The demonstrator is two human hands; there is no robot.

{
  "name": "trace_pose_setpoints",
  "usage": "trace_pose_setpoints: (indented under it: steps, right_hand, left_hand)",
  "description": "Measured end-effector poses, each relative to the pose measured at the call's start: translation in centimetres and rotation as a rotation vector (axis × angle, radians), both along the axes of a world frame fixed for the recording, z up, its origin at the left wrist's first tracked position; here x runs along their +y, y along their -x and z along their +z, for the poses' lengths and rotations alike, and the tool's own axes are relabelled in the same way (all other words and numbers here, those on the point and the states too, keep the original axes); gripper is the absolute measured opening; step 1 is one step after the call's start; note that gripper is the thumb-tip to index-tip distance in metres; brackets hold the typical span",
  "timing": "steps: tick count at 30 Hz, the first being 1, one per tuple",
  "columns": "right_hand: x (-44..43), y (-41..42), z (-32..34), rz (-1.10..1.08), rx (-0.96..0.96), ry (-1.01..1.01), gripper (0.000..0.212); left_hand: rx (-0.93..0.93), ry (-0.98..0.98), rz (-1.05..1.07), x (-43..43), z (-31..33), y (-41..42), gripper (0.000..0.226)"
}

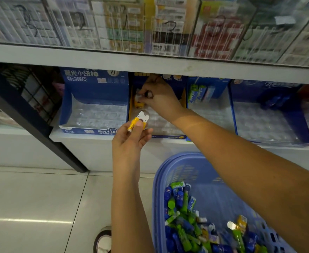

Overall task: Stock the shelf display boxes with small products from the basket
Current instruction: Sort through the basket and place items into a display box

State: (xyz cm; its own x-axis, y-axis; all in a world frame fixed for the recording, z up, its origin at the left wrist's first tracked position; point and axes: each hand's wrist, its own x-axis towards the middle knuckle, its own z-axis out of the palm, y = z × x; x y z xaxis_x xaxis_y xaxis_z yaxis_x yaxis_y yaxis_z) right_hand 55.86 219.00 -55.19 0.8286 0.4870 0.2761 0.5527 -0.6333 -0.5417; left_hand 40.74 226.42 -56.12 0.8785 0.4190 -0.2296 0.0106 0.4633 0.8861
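Pinching small products [143,116], left hand [131,141], right hand [159,99] in display box [170,136]

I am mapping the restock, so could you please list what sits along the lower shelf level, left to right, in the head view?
Black wire rack → blue box with a clear tray → yellow-lined box the right hand reaches into → box with green and blue tubes → dark blue box.

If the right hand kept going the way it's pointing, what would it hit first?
Probably the yellow product already in the middle display box, just beyond the small product the right hand pinches; depth is unclear.
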Motion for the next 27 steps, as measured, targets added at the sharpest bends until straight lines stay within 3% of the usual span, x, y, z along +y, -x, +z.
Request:
trace_pose_setpoints:
  steps: [3, 6, 8, 11, 13, 15, 18, 22, 27]
  right_hand:
    - [-1.0, 1.2, 1.3, -0.039, 0.062, -0.070, 0.029]
    - [-2.9, 4.0, 2.2, -0.011, 0.452, -0.449, 0.016]
    - [-4.0, 5.8, 2.1, 0.074, 0.573, -0.498, 0.012]
    - [-4.6, 6.2, 1.7, 0.058, 0.501, -0.545, 0.017]
    - [-4.3, 5.0, 1.5, -0.056, 0.434, -0.603, 0.017]
    - [-4.2, 3.3, 1.2, -0.209, 0.255, -0.522, 0.018]
    - [-3.9, 1.5, 0.2, -0.212, 0.087, -0.325, 0.018]
    - [-3.2, 0.7, -0.7, -0.052, -0.027, -0.092, 0.019]
    - [-3.1, 0.0, -0.4, -0.058, -0.054, 0.003, 0.021]
  left_hand:
    - [-0.011, -0.004, 0.039, -0.7, 0.1, -0.6, 0.020]
    - [-0.024, -0.065, 0.117, -1.0, 0.0, -1.2, 0.020]
    - [-0.038, -0.118, 0.100, -1.2, -0.1, -1.4, 0.020]
    - [-0.051, -0.189, 0.030, -1.9, -0.3, -1.5, 0.022]
    - [0.016, -0.428, 0.030, -2.3, -0.7, -1.6, 0.031]
    - [0.079, -0.734, -0.023, -2.7, -1.1, -1.4, 0.040]
    - [0.056, -1.021, -0.160, -3.3, -1.7, -1.2, 0.028]
    - [-0.016, -1.149, -0.175, -3.2, -2.3, -1.0, 0.020]
    - [-0.046, -1.159, -0.176, -3.1, -2.5, -1.1, 0.020]
